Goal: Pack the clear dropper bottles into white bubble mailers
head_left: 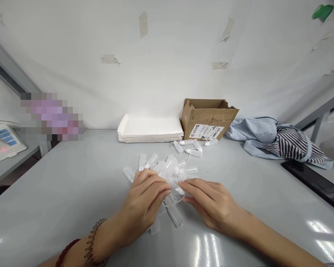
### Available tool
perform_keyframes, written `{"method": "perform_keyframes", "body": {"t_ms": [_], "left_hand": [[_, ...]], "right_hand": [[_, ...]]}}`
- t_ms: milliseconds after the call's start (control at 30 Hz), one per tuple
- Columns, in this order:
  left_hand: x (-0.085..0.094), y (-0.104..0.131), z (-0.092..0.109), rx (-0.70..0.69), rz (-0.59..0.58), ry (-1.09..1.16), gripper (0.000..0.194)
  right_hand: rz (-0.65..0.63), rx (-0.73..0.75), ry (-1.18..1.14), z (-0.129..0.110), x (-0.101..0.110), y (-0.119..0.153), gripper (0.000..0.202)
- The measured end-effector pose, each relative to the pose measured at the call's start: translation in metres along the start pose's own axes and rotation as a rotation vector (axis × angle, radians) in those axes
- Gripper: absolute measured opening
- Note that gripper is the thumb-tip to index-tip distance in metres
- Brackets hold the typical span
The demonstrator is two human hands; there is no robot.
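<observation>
A loose heap of small translucent plastic bottles point(169, 167) with white nozzles and thin looped straps lies in the middle of the table, partly behind my hands. My right hand point(214, 202) closes its thumb and fingers around one small bottle point(180, 191), whose white tip points toward my left hand. Thumb and fingertips of my left hand point(146, 196) are pinched together beside that tip. A thin dark line shows between the two, but what the left fingers hold is too small to name. Below the hands, another clear bottle point(174, 216) lies on the table.
At the back of the grey table point(80, 193) are a stack of white padded envelopes point(151, 128) and an open cardboard box point(206, 118). Several more bottles point(195, 152) lie before the box. Blue and striped cloth point(292, 142) and a black flat object point(314, 181) lie at right.
</observation>
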State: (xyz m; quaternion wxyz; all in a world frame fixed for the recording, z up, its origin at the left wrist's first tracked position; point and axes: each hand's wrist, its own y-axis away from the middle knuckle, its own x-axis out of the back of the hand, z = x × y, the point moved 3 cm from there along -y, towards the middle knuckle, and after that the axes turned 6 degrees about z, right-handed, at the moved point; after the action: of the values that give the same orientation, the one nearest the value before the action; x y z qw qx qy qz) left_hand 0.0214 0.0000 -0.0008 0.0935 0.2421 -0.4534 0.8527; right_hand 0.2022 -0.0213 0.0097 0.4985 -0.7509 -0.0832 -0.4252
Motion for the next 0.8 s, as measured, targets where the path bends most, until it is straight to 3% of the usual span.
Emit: {"method": "perform_keyframes", "body": {"t_ms": [800], "left_hand": [[-0.0036,0.0070,0.0061,-0.118,-0.066,-0.209,0.022]], "right_hand": [[-0.143,0.040,0.038,-0.0045,-0.0052,0.0061,0.029]]}}
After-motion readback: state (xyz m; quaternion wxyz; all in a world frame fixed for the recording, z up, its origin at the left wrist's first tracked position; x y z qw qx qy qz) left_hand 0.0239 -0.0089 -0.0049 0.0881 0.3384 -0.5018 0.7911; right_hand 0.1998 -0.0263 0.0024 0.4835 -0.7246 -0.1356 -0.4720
